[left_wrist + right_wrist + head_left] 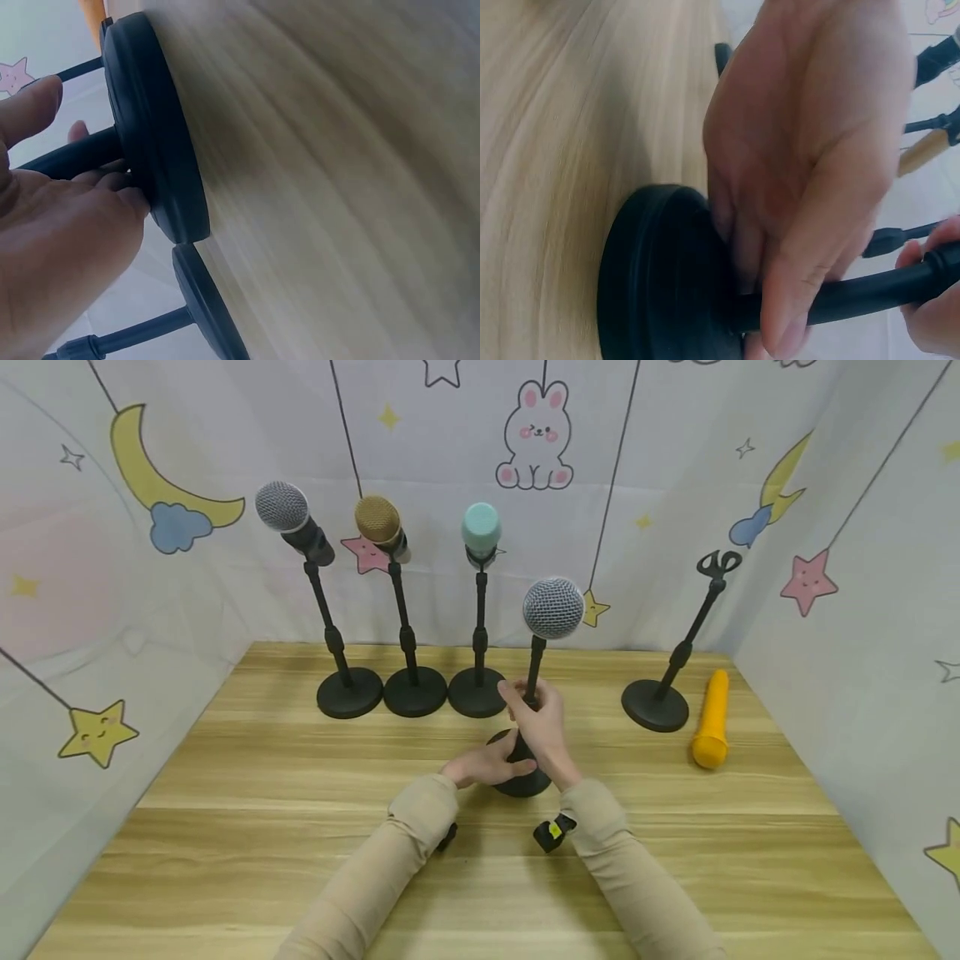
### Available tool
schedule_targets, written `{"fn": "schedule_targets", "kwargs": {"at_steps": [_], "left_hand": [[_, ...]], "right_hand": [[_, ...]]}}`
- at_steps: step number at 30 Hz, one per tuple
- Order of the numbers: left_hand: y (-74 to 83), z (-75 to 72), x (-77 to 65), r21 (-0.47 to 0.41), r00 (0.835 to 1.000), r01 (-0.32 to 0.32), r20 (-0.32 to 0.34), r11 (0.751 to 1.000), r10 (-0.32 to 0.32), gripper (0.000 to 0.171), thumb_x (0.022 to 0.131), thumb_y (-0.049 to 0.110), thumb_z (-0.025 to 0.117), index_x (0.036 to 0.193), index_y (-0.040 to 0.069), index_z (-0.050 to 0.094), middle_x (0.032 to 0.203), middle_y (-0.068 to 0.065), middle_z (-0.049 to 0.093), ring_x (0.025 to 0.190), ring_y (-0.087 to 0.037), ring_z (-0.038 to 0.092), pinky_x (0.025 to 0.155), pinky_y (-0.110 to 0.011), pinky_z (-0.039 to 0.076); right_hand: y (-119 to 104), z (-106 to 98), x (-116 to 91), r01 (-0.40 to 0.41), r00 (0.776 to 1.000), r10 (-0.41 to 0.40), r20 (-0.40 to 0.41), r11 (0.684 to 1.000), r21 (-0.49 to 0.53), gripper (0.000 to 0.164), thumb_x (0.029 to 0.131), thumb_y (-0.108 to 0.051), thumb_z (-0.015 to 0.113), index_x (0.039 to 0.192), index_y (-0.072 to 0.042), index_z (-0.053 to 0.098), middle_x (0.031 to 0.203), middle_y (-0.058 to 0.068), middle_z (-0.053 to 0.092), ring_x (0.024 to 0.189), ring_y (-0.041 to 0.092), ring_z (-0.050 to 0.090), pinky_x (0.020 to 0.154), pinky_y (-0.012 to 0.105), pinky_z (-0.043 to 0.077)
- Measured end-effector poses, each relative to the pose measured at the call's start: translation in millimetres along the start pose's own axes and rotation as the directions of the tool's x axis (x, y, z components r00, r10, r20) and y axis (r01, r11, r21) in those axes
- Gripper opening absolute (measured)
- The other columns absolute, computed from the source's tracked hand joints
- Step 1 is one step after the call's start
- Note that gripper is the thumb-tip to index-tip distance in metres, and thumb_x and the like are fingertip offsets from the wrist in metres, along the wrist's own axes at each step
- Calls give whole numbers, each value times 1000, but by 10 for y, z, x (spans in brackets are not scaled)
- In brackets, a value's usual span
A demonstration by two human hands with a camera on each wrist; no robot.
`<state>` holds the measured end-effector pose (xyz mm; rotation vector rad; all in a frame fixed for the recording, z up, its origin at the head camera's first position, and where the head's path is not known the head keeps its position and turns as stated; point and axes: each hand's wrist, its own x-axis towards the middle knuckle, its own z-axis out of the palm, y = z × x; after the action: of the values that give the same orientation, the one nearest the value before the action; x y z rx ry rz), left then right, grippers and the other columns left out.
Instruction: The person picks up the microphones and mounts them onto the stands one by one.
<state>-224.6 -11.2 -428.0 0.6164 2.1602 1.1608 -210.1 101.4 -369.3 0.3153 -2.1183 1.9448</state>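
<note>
In the head view both hands hold one black microphone stand [536,664], topped by a microphone with a silver mesh head [553,608]. My left hand [486,766] curls round the pole just above the round base [154,127], its thumb in front. Higher up the same pole, my right hand [546,725] grips it with fingers and thumb; only part of that hand shows at the edge of the right wrist view. The left hand [802,150] hides some of the base there. Whether the base sits flat on the tabletop [300,827], I cannot tell.
Behind, to the left, stand a silver-headed microphone [282,508], a gold one [378,521] and a mint one [481,531], each on a black stand. A stand with a bare clip [718,565] is at right, beside a lying orange microphone [712,718]. A printed curtain [450,452] hangs behind.
</note>
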Motion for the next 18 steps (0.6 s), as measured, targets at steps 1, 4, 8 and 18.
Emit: {"fn": "schedule_targets", "kwargs": {"at_steps": [1,4,8,18], "left_hand": [[0,5,-2,4,1000,-5,-1,1000,5,79,90,42,45,144,17,-7,152,-6,-2,140,-22,5,111,-44,17],[3,23,-14,27,1000,-8,-7,1000,8,82,90,42,45,143,19,-13,151,-6,-7,140,-22,2,111,-44,17],[13,36,-27,51,1000,-5,-26,999,7,83,90,43,46,142,20,-15,151,-8,-6,139,-24,5,110,-44,19],[26,43,-30,61,999,12,-38,998,-9,83,90,43,47,142,20,-13,151,-9,-3,139,-26,8,109,-45,21]], "right_hand": [[10,14,8,-2,1000,2,-8,1000,-7,19,86,-20,59,83,-1,59,55,-1,50,49,11,44,51,23,35],[28,53,28,-24,999,22,-38,999,-47,29,87,-24,58,68,-3,56,46,-7,39,42,8,33,46,22,30],[47,95,56,-12,998,8,-64,998,-60,38,88,-24,56,56,-6,49,40,-7,33,34,4,25,37,20,23],[90,105,104,1,997,-4,-72,999,-40,42,89,-16,54,50,-4,44,37,-8,33,30,1,25,34,20,22]]}}
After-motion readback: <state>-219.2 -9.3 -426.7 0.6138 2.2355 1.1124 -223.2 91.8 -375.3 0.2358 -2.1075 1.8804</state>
